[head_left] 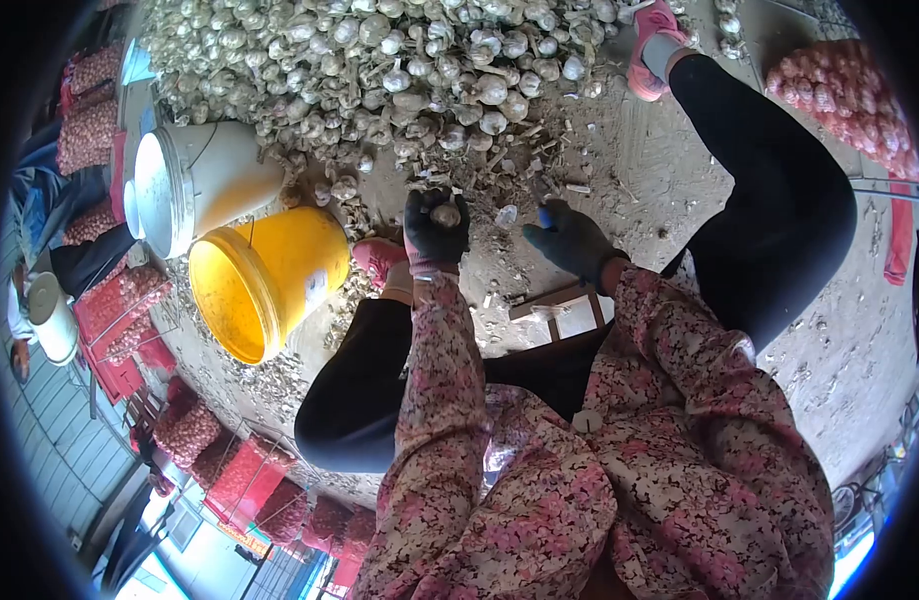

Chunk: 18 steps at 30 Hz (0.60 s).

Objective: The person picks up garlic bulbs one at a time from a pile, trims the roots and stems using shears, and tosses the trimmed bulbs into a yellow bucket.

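My left hand (pixel 436 235), in a dark glove, is closed around a garlic bulb (pixel 445 215), its pale round side showing between thumb and fingers. To its right, my right hand (pixel 571 242) wears a dark glove with blue on the fingers. Those fingers are curled together, and whatever they may hold is hidden or too small to name. A large heap of garlic bulbs (pixel 379 70) with dry stalks lies on the ground just beyond both hands.
A yellow bucket (pixel 309 262) lies toward the left beside a white bucket (pixel 214 180). Loose peelings and stalks litter the floor (pixel 619 150). A red net sack of garlic (pixel 844 100) stands at right; several more sacks (pixel 244 480) line the left. Another person's hand (pixel 20 360) shows at far left.
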Available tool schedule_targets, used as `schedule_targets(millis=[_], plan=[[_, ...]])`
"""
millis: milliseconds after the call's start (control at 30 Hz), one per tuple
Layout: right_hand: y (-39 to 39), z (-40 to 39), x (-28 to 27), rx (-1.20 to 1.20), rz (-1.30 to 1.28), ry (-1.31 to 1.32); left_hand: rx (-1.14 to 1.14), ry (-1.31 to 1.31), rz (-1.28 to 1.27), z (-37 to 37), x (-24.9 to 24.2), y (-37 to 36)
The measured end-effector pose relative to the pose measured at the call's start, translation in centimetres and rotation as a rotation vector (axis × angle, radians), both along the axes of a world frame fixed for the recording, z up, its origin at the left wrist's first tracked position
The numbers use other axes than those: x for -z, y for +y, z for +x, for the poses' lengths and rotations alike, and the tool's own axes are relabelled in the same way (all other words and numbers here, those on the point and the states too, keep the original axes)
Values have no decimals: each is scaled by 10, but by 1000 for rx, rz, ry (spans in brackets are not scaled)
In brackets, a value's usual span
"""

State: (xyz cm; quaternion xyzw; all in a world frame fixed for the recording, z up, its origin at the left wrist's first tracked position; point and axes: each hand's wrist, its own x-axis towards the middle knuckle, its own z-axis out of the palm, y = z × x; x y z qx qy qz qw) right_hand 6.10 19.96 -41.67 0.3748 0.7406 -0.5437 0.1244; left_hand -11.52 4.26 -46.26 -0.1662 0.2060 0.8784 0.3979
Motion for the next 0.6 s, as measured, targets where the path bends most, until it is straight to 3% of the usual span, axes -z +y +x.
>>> schedule_targets(millis=[33,67,100,133,200,300,467,567,600], plan=[[6,-11,-2,2,-6,-8,-6,-62,-206,-5,10,7],[14,-25,-1,-162,216,-23,-10,-124,-411,-7,20,10],[21,-39,3,-328,439,-37,33,-117,-366,-8,27,9],[25,-54,11,-331,437,-42,32,-122,-366,-7,25,13],[30,-83,30,-481,791,-91,92,-200,-508,2,10,17],[33,-125,57,-578,970,-144,102,-287,-470,15,15,-1],[27,-170,92,-571,979,-245,127,-374,-468,34,19,-17],[30,-168,75,-538,631,-302,212,-428,-381,35,16,-25],[30,-161,55,-543,643,-295,260,-285,-398,35,17,-27]])
